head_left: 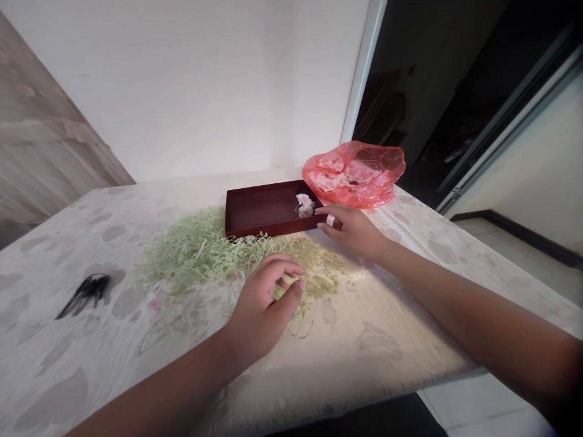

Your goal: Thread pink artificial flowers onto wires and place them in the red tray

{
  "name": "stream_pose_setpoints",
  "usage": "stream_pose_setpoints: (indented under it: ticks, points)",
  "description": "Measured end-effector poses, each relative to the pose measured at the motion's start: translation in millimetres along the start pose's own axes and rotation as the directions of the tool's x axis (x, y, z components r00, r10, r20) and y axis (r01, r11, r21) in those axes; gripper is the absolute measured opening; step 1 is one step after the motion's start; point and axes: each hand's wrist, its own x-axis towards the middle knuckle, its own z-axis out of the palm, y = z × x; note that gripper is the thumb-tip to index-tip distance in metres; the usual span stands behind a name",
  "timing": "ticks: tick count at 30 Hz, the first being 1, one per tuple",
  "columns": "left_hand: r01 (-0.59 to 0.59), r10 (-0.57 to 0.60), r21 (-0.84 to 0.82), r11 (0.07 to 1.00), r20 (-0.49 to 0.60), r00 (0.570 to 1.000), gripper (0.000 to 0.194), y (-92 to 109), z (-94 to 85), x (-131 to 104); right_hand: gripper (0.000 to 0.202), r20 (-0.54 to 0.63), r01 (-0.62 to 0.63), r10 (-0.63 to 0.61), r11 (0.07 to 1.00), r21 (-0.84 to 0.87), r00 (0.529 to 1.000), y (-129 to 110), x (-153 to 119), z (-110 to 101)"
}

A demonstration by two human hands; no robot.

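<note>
Right hand (348,227): fingers at near-right corner of dark red rectangular open box (268,209), frame centre; can't tell if gripping. Pink-white fabric-like flowers (305,205) inside. Left hand (264,300): half-curled, nothing visibly held, by pale green shredded filler (195,249). Translucent red plastic bag (385,167) upper right.

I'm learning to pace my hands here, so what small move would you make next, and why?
I'd probably lower the left hand for a small pinch of the pale green shreds: it looks empty and is right beside them. The right hand is at the near right corner of the dark red box, whose floor is mostly bare.
</note>
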Motion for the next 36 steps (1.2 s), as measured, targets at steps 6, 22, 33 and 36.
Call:
stream_pose_setpoints:
  ticks: [6, 22, 33, 36]
  points:
    - [0.007, -0.008, 0.039, 0.999, 0.012, 1.000, 0.012, -1, -0.5, 0, 0.012, -0.027, 0.109, -0.111, 0.992, -0.067, 0.993, 8, 0, -2]
    - [0.027, -0.030, 0.066, 0.997, 0.038, 0.999, 0.010, 1, -1.5, 0, 0.014, 0.081, 0.195, -0.188, 0.975, -0.103, 0.979, 20, 4, -14]
    - [0.021, -0.025, 0.095, 0.995, 0.040, 0.999, 0.010, -1, -2.8, 2, 0.007, 0.035, 0.087, -0.082, 0.985, -0.150, 0.996, -3, 1, -38]
    - [0.015, -0.019, 0.106, 0.994, 0.037, 0.999, 0.011, -2, -2.8, 2, 0.011, 0.248, 0.059, 0.018, 0.952, -0.301, 0.969, -4, -2, -33]
